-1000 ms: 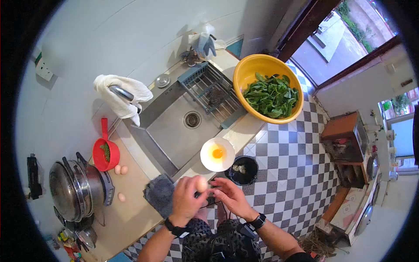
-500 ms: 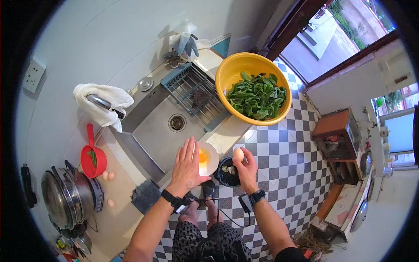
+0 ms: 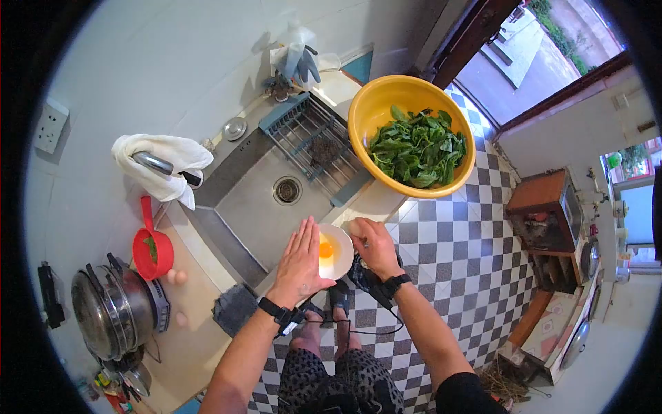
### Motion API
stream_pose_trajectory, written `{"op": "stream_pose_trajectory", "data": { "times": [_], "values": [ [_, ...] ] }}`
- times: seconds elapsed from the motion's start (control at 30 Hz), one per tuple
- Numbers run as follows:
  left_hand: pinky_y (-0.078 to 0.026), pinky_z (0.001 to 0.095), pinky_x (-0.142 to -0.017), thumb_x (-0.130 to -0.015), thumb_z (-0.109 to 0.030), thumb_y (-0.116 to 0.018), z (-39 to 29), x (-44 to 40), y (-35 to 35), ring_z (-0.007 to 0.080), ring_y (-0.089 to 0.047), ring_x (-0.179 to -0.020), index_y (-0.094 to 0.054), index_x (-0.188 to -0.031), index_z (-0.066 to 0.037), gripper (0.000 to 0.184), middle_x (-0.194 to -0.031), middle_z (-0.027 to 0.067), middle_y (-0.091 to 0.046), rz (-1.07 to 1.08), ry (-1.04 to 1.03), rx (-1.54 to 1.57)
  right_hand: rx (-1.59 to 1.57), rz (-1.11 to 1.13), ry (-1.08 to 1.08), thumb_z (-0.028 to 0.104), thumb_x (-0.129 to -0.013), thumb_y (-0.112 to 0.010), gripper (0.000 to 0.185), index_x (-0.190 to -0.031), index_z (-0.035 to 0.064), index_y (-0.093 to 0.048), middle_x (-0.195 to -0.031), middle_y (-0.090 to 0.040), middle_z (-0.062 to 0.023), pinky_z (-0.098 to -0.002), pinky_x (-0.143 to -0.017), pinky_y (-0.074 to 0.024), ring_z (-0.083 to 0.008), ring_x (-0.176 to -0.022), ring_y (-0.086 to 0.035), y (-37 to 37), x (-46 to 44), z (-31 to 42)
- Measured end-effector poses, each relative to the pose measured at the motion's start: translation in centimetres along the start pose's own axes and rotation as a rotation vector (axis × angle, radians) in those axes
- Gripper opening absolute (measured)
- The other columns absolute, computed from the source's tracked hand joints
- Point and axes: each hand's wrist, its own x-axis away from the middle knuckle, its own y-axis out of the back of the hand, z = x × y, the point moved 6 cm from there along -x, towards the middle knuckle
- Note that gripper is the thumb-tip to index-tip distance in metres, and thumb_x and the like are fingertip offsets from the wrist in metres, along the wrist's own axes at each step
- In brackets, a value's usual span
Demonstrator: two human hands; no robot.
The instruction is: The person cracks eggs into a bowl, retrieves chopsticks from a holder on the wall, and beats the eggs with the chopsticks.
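A white bowl (image 3: pixel 338 257) with cracked egg and an orange yolk (image 3: pixel 325 250) in it stands at the sink's front edge. My left hand (image 3: pixel 299 265) lies flat against the bowl's left side, fingers stretched out. At the bowl's right rim, my right hand (image 3: pixel 375 248) holds an egg (image 3: pixel 356 227) between its fingers. Several whole eggs (image 3: pixel 181 277) rest on the counter beside a red ladle-shaped container (image 3: pixel 153 254) with green bits inside. Below my right hand is a dark bin, partly hidden.
A yellow basin (image 3: pixel 360 107) of green leaves stands right of the sink (image 3: pixel 252 207) and its drying rack (image 3: pixel 310 138). Stacked pots (image 3: pixel 103 310) and a grey cloth (image 3: pixel 234 308) are on the left counter. A white towel (image 3: pixel 162 155) covers the faucet.
Compared with a second ago, my left hand has moved from the egg to the bowl's side, and my right hand has taken the egg. Lately the right hand brought it to the bowl's rim.
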Motion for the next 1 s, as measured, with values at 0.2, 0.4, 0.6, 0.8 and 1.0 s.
{"op": "stream_pose_trajectory", "data": {
  "times": [0.2, 0.4, 0.6, 0.8, 1.0],
  "values": [
    [-0.033, 0.0458, -0.129, -0.083, -0.026, -0.090, -1.0, 0.1, 2.8, 0.0388, -0.034, -0.158, -0.036, -0.162, 0.004, 0.100, -0.170, 0.0249, -0.033, -0.089, -0.057, 0.282, -0.980, 0.040, -0.622, 0.022, -0.107, -0.071, 0.045, -0.146, 0.0016, -0.059, -0.113, -0.070, -0.0086, -0.0276, -0.080, -0.0569, -0.0147, -0.093, -0.068, 2.3, 1.2, 1.0],
    [-0.056, 0.0368, -0.107, -0.093, -0.006, -0.080, -3.3, 0.2, 5.2, 0.0279, -0.061, -0.133, -0.063, -0.142, 0.000, 0.052, -0.149, 0.0174, -0.057, -0.144, -0.156, 0.741, -1.405, 0.272, -0.723, 0.018, -0.110, -0.064, 0.039, -0.146, 0.0019, -0.058, -0.114, -0.071, -0.0077, -0.0271, -0.080, -0.0580, -0.0123, -0.090, -0.069, 3.4, 1.0, 6.8],
    [-0.063, 0.0333, -0.096, -0.093, 0.000, -0.079, -2.8, 1.0, 5.1, 0.0219, -0.070, -0.115, -0.071, -0.127, 0.002, 0.036, -0.134, 0.0140, -0.066, -0.172, -0.110, 0.850, -1.198, 0.315, -0.596, 0.008, -0.102, -0.074, 0.047, -0.146, 0.0010, -0.058, -0.121, -0.074, -0.0091, -0.0264, -0.087, -0.0593, -0.0113, -0.098, -0.072, 4.0, 1.0, 8.9],
    [-0.064, 0.0330, -0.093, -0.089, -0.001, -0.081, -3.2, 1.6, 5.9, 0.0219, -0.072, -0.109, -0.072, -0.123, 0.001, 0.035, -0.127, 0.0132, -0.070, -0.200, -0.055, 0.813, -0.853, 0.231, -0.462, 0.009, -0.094, -0.079, 0.049, -0.140, 0.0003, -0.065, -0.110, -0.077, -0.0084, -0.0280, -0.086, -0.0614, -0.0117, -0.098, -0.075, 4.5, 0.8, 9.5],
    [-0.063, 0.0354, -0.088, -0.084, -0.007, -0.083, -3.5, 1.6, 5.9, 0.0259, -0.075, -0.101, -0.075, -0.118, 0.000, 0.036, -0.117, 0.0138, -0.074, -0.314, -0.120, 0.573, -0.753, 0.203, -0.475, 0.012, -0.090, -0.081, 0.049, -0.136, 0.0003, -0.070, -0.104, -0.081, -0.0106, -0.0286, -0.084, -0.0620, -0.0118, -0.093, -0.076, 4.6, 0.5, 10.0]
  ]
}}
